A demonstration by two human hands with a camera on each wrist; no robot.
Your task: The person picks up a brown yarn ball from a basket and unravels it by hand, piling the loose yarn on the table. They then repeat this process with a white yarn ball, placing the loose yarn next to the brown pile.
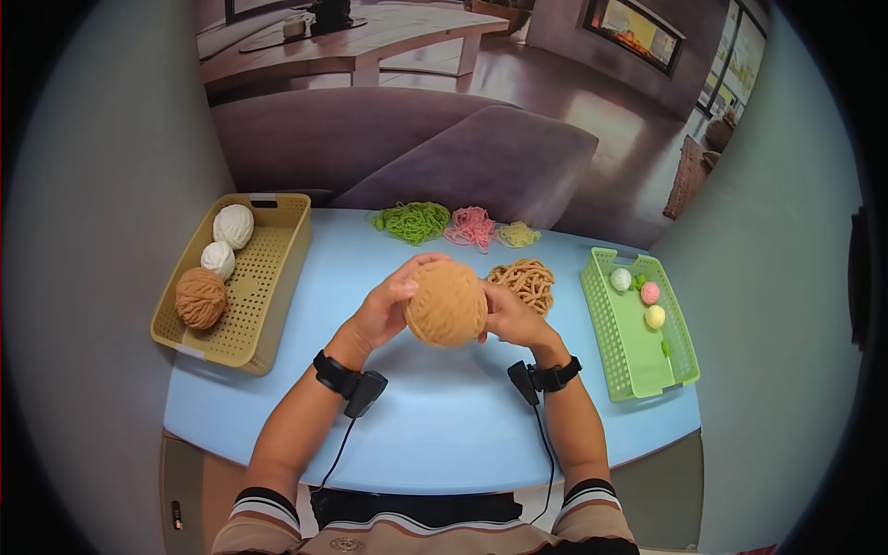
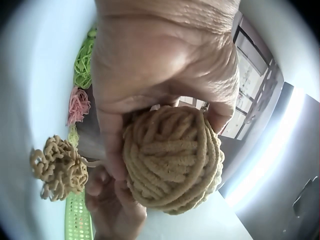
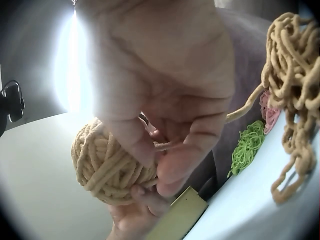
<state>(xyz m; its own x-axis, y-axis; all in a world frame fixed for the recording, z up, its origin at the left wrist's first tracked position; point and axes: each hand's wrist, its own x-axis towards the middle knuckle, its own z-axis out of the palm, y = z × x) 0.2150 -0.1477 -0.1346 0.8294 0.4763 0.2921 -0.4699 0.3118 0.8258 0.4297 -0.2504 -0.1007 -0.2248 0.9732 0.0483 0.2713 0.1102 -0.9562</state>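
Observation:
A large tan ball of yarn point(image 1: 446, 303) is held up over the middle of the blue table. My left hand point(image 1: 381, 303) grips it from the left, thumb on one side and fingers around the other. At the ball's right side, my right hand point(image 1: 515, 316) pinches the thick tan yarn strand point(image 3: 245, 109) between thumb and fingers. That strand runs from the loose tan yarn pile point(image 1: 527, 282), which lies just beyond the right hand, through the fingers toward the ball. The ball's wound loops point(image 2: 170, 155) show clearly in the left wrist view.
On the left, a tan basket point(image 1: 264, 319) holds two white yarn balls and a brown one. A green basket point(image 1: 638, 375) on the right contains small white, pink and yellow balls and green pieces. Loose green point(image 1: 416, 222), pink point(image 1: 473, 228) and yellow yarn point(image 1: 518, 234) lie along the back edge.

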